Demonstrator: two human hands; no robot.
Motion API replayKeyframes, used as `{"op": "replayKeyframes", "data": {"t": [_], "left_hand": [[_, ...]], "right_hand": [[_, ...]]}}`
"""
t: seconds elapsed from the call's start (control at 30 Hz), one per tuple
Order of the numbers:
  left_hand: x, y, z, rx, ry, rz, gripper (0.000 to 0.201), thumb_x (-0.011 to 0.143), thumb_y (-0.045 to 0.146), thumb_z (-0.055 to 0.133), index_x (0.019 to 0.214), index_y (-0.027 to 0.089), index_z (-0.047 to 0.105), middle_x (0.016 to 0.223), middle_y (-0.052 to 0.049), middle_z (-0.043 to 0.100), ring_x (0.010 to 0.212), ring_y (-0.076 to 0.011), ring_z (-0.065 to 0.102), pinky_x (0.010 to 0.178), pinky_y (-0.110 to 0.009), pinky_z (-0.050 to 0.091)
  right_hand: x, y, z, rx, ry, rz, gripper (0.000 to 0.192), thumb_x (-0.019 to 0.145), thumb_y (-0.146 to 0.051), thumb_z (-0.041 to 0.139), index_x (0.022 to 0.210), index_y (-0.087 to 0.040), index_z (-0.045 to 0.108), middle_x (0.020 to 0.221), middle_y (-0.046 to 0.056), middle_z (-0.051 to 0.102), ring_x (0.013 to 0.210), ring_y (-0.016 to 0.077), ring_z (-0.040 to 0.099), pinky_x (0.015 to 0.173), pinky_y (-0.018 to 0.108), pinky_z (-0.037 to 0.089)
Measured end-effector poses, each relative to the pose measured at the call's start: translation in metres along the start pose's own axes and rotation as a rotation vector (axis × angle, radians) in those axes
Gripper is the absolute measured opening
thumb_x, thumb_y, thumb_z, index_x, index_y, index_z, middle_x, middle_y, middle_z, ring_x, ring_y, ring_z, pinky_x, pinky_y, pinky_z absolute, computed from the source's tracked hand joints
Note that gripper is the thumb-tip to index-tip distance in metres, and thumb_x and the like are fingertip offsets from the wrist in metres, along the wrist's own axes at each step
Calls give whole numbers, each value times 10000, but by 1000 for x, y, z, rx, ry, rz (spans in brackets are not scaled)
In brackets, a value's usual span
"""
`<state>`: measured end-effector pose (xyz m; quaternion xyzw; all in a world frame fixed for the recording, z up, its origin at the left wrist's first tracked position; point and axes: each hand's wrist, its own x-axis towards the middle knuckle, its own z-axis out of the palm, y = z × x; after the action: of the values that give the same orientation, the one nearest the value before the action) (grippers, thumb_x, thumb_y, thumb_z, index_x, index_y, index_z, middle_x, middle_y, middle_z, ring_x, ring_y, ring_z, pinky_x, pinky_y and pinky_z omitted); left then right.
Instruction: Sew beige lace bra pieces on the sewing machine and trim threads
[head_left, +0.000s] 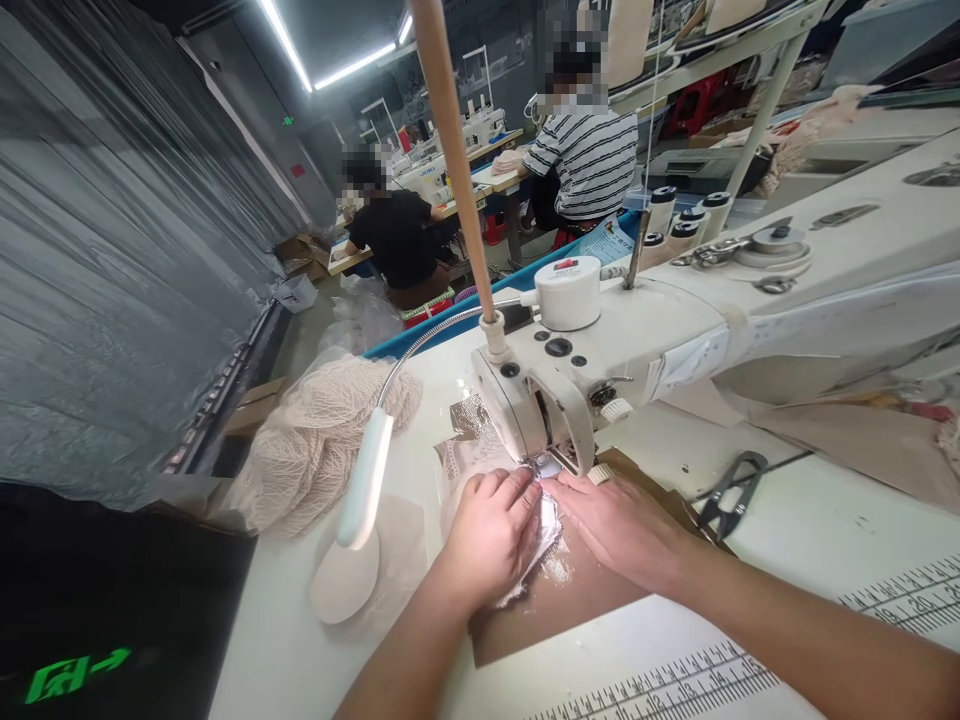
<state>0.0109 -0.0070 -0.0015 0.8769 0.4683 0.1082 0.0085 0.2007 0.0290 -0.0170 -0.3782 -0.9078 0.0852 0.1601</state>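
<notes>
Both hands flat on lace at the needle of a sewing machine; worktop white.

Far left on the worktop [285, 640]: heap of cream lace [315, 440], then a gooseneck lamp [364, 480] with its head low over the surface. Left hand [487, 535] lies palm down on the lace piece [544, 540], fingers [517, 490] stretched forward and close together, pressing, not gripping. The lace piece sits on brown paper [570, 600], its front edge under the presser foot [546, 464]. Right hand [622, 525] just beside the left, also flat, fingers extended toward the foot, tips touching the fabric; nothing grasped. Machine [675, 330] arm runs off to the right. Snips [731, 495] lie right of the right hand, apart from it. Ruler markings [675, 680] printed along the near edge.
</notes>
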Motion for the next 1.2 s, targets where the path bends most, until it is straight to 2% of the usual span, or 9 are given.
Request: {"op": "replayKeyframes", "data": {"t": [0.13,0.33,0.47,0.77,0.93,1.1,1.2], "left_hand": [[2,-4,0,-5,13,11,358,937,230,407,1268,163,528,1273,-117,580,1054,-267,525,858,-445,456],[2,-9,1,-48,45,37,344,934,218,427,1258,172,535,1255,-113,601,1107,-264,531,885,-446,469],[1,-8,3,-97,53,36,347,930,199,419,1253,168,541,1250,-113,607,1073,-257,552,879,-441,483],[2,-15,5,-72,81,-16,343,928,228,434,1245,179,556,1248,-114,611,1121,-279,541,917,-475,474],[-3,-12,0,-68,43,-7,370,918,309,447,1253,195,553,1283,-133,562,1150,-306,505,931,-492,436],[-6,-7,-5,-110,11,29,394,887,369,492,1232,194,565,1253,-136,556,1101,-293,508,920,-481,419],[-6,-7,-6,-119,0,57,389,905,351,470,1239,172,559,1253,-135,561,1063,-274,520,911,-459,423]], "right_hand": [[-2,2,3,5,-7,-15,383,769,-6,402,1048,-148,622,899,78,666,693,187,538,610,307,371],[-5,6,0,79,1,-74,317,832,-42,394,1000,-158,637,884,72,644,776,199,550,698,312,394],[-6,7,-1,107,19,-107,313,844,-47,384,960,-160,652,850,65,632,723,182,531,657,302,379],[-3,6,4,55,17,-69,376,810,-26,376,1048,-153,638,914,75,665,658,174,533,586,298,373],[-4,9,8,69,82,-52,344,867,-75,372,1066,-183,631,940,71,686,809,203,602,692,312,431],[-5,10,8,90,77,-6,309,902,-123,384,1070,-203,632,884,48,689,732,184,590,643,297,414],[-4,9,5,90,58,-30,334,890,-97,371,1079,-199,628,893,51,671,725,174,572,644,291,395]]}}
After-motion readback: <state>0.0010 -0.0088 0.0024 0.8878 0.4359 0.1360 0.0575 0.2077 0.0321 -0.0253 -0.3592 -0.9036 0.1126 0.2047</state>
